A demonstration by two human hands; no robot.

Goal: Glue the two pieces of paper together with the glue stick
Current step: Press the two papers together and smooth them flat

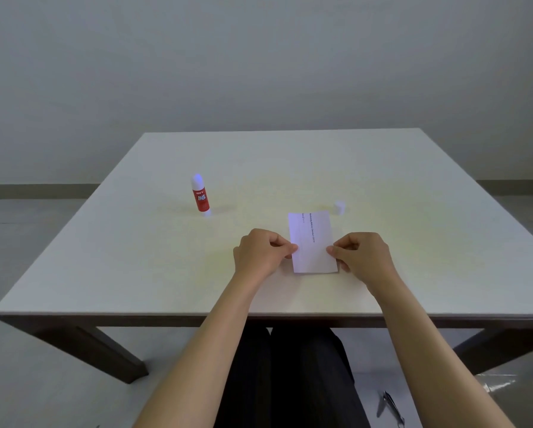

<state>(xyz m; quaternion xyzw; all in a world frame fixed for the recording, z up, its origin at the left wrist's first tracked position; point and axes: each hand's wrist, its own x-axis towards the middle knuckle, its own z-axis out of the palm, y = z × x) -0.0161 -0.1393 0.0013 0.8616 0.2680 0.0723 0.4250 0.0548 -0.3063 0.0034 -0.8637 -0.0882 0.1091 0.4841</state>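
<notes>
a pale square surface (pixel 135 257) is standing on dark legs before a plain grey wall. the left hand (pixel 260 253) and right hand (pixel 362 253) are pinching the white paper (pixel 313 242) by its side edges with curled fingers. the glue stick (pixel 200 194) is standing uncapped, far left; its cap (pixel 339 207) is sitting just beyond the paper.

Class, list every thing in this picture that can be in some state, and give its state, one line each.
Glue stick: upright on the table, uncapped, untouched.
Cap: off, standing apart beyond the paper.
Paper: flat on the table, printed side up, pinched at both side edges.
Left hand: pinches the paper's left edge.
Right hand: pinches the paper's right edge.
</notes>
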